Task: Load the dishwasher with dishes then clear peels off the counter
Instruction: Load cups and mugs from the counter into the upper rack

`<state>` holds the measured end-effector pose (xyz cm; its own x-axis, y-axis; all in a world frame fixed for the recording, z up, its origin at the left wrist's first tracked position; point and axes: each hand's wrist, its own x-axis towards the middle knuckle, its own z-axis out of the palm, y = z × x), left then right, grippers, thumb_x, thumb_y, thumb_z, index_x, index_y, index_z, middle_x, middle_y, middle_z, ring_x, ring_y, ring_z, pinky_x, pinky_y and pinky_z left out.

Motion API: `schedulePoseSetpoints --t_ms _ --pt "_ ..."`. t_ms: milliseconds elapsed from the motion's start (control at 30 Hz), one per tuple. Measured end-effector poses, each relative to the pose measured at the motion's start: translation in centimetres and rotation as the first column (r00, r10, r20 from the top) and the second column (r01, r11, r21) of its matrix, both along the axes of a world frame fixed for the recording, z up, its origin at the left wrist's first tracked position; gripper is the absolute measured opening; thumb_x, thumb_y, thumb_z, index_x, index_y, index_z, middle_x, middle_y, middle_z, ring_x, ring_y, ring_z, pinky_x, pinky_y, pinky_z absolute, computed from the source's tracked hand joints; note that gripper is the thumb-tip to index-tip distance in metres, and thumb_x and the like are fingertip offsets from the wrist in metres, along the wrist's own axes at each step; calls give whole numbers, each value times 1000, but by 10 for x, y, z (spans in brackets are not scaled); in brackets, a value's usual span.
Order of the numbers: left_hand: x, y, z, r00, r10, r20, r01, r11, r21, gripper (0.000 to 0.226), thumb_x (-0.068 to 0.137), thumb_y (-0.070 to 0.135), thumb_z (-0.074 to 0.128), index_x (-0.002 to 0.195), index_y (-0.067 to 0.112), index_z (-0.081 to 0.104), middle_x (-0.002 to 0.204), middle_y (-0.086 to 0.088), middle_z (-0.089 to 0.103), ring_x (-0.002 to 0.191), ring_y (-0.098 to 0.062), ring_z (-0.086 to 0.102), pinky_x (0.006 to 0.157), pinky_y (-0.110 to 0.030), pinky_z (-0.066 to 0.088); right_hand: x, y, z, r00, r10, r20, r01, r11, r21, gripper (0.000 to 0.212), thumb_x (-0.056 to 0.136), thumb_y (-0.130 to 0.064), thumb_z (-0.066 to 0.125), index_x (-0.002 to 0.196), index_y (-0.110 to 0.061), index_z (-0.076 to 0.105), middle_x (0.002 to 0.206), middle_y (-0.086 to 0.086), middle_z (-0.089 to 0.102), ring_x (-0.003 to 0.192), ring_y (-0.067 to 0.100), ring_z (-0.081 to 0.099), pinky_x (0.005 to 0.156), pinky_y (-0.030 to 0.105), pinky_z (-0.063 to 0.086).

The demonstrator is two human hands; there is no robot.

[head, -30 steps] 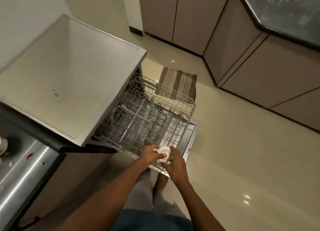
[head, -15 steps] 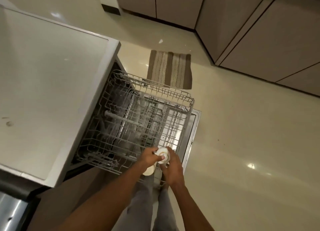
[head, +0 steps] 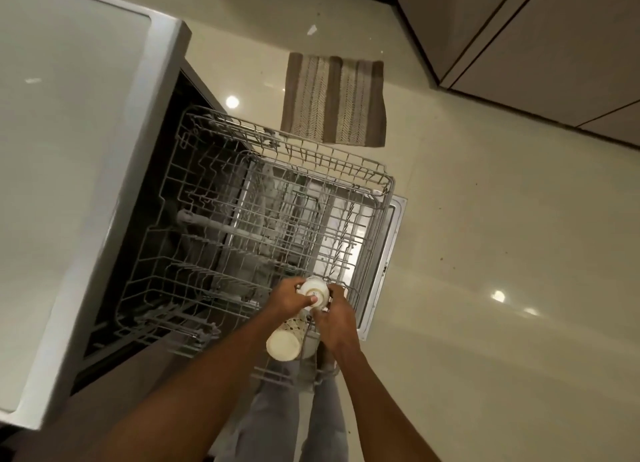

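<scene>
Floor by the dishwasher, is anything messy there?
A little. A pale scrap lies on the floor beyond the striped mat, with dark specks scattered right of the rack.

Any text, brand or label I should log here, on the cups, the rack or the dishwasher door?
Small white cup, held by left hand and right hand: a dark mark on its base, too blurred to read.
Cream patterned cup in the grey wire rack: dots only, no text.
Steel dishwasher door: no legible label.
Nothing else readable.
</scene>
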<state>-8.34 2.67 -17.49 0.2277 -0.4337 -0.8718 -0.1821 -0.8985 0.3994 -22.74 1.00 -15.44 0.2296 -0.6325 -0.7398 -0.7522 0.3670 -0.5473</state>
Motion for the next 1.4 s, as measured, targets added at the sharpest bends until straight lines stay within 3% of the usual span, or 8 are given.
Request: schedulePoseSetpoints --t_ms 167,300,533,733,867,967,1133,1400 --pt "3 1 -24 1000 -28 4 28 998 58 46 82 25 82 121 8 63 112 -12 70 98 -29 69 85 -46 59 6 1 -19 999 25 -47 -28 998 -52 55 90 -15 72 141 -22 52 130 2 65 114 22 64 99 43 55" --pt "-2 -1 -28 1000 -25 11 24 995 96 44 89 27 76 119 9 51 108 -7 60 97 -25 61 77 -36 50 10 2 -33 997 34 -75 -36 999 -18 60 92 -15 71 147 -24 48 137 2 62 118 22 63 100 43 55" --pt "-3 3 -41 999 -14 41 9 993 118 42 83 27 82 107 14 51 106 -7 63 92 -22 60 72 -32 47 9 6 -44 997 0 -76 2 1000 23 60 95 -11 64 150 -26 43 141 4 58 122 25 60 102 42 52" --pt "-9 -1 -34 999 -33 41 27 989 148 60 85 26 80 133 5 50 128 -14 61 104 -26 62 77 -32 50 7 7 -36 994 75 -76 -74 997 21 65 98 -9 59 156 -23 34 144 6 54 124 27 58 104 42 51" --pt "-13 0 -22 998 9 69 -19 989 144 75 85 26 80 146 6 41 138 -15 57 120 -32 59 88 -35 53 1 0 -19 986 123 -115 -122 992 16 65 97 -1 56 154 -25 37 148 6 52 129 26 55 104 32 47" --pt "-16 3 -11 994 28 103 -42 989 142 57 86 20 77 133 5 50 128 -15 62 112 -31 62 79 -33 51 -9 -2 0 973 181 -146 -186 982 -23 75 90 9 59 157 -15 34 151 12 48 135 30 51 112 36 42" --pt "-14 12 26 986 23 167 -40 995 95 32 89 15 67 115 0 59 117 -21 66 106 -36 64 87 -44 55 -24 0 38 974 168 -153 -181 980 -77 57 91 2 54 145 -15 50 142 12 54 123 31 59 103 39 50" --pt "-24 42 112 981 33 189 -25 999 -45 21 94 11 58 112 3 65 112 -18 69 100 -31 64 83 -37 53 -28 8 113 916 328 -229 -375 904 -204 36 97 -9 49 130 -14 63 123 11 70 111 31 67 91 35 52"
